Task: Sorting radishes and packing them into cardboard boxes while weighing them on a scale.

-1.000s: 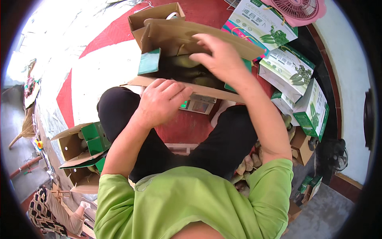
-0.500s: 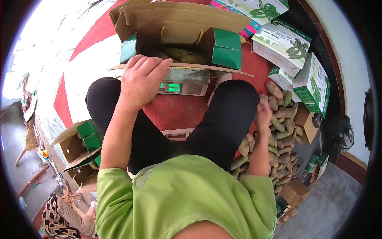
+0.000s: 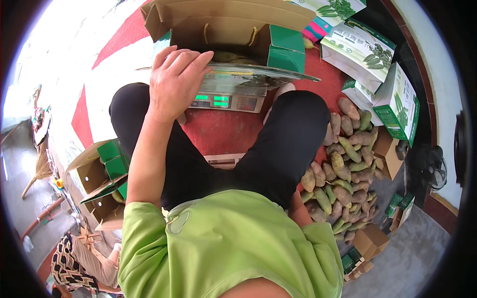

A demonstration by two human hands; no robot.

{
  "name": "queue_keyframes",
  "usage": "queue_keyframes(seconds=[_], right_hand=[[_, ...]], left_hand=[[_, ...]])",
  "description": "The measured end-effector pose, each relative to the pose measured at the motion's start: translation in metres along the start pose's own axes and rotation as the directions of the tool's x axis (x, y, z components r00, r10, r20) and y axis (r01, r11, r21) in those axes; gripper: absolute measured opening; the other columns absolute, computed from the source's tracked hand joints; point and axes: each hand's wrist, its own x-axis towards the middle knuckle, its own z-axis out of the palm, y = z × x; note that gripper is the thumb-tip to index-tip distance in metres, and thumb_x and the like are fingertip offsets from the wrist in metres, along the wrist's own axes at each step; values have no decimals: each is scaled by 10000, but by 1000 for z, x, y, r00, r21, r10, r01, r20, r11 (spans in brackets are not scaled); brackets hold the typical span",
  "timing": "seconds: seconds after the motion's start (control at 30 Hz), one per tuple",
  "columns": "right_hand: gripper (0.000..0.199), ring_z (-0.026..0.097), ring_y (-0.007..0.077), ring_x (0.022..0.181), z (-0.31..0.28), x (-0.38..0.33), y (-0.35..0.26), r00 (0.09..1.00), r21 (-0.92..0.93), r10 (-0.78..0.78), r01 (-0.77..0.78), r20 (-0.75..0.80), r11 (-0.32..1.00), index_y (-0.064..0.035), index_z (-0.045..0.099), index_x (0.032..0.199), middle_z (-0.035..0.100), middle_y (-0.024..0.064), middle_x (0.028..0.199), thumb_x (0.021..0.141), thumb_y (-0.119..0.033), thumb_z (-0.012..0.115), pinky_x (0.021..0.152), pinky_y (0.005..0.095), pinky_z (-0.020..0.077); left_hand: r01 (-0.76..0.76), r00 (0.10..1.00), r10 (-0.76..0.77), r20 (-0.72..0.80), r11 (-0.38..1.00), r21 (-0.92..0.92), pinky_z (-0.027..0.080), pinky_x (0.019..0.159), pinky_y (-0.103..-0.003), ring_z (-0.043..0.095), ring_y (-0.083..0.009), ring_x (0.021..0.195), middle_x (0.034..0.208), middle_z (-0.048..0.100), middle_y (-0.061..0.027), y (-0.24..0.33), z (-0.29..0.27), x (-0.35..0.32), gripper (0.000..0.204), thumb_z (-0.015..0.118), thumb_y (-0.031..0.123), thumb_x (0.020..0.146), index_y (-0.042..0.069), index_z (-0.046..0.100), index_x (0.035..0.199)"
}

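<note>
My left hand (image 3: 180,82) lies over the near flap edge of an open cardboard carton (image 3: 288,52), fingers stretched and spread. Brown inside with green side flaps and yellow cord handles, the carton sits on a digital scale (image 3: 247,103) with lit green digits. Several green root vegetables (image 3: 228,57) lie inside, partly hidden by the flap. At my right, by my thigh, is a heap of green and reddish-brown root vegetables (image 3: 350,171), like radishes. Only a piece of my right forearm (image 3: 300,211) shows beside the thigh; the hand itself is hidden.
Printed white-and-green cartons (image 3: 396,105) stand at the far right, near a black fan (image 3: 434,168). Another open carton (image 3: 94,176) is at my left. A person in a patterned garment (image 3: 69,265) is at the lower left. A broom (image 3: 39,171) leans at the far left.
My right hand has moved from the heap back toward my body and out of sight behind my thigh. The left hand stays on the flap. The view has shifted slightly.
</note>
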Motion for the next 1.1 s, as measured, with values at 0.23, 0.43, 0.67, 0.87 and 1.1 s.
queue_keyframes(seconds=[0.23, 0.43, 0.67, 0.87, 1.1], right_hand=[[170, 656, 250, 866, 10, 10, 42, 999, -124, -10, 16, 53, 992, -23, 653, 997, 685, 112, 894, 862, -41, 551, 759, 382, 508], [166, 659, 262, 865, -3, 12, 76, 994, -226, -17, 40, 103, 973, -28, 654, 987, 685, 121, 890, 864, -53, 545, 754, 391, 509], [164, 662, 277, 863, 12, 25, 111, 981, -319, -56, 115, 188, 941, -34, 656, 974, 684, 131, 884, 866, -67, 538, 748, 401, 511], [163, 665, 289, 862, 10, 31, 148, 972, -409, -52, 144, 227, 901, -38, 658, 964, 683, 140, 880, 867, -79, 533, 743, 410, 513], [165, 668, 304, 861, 24, 40, 175, 986, -532, 32, 62, 164, 844, -44, 659, 952, 682, 151, 874, 869, -93, 526, 737, 420, 515]], left_hand=[[11, 1000, -11, -15, 1000, 24, 446, 883, -376, 618, -214, 872, 900, 651, -42, -6, 0, -4, 270, 701, 103, 758, 82, 672, 1026], [65, 998, -64, -17, 995, 80, 445, 876, -380, 613, -207, 869, 893, 641, -12, -12, 1, -5, 273, 701, 194, 773, 112, 664, 1032], [246, 966, -257, 40, 952, 181, 376, 991, -419, 600, -235, 965, 961, 650, -54, -11, -3, -9, 320, 659, 264, 840, 126, 651, 1128], [254, 966, -256, -24, 939, 233, 378, 982, -416, 585, -238, 999, 986, 653, -56, -13, 0, -7, 324, 696, 272, 807, 129, 667, 1097], [265, 964, -249, -92, 921, 285, 391, 937, -390, 589, -226, 985, 970, 658, -46, -24, -6, -13, 290, 705, 285, 806, 127, 686, 1048]])
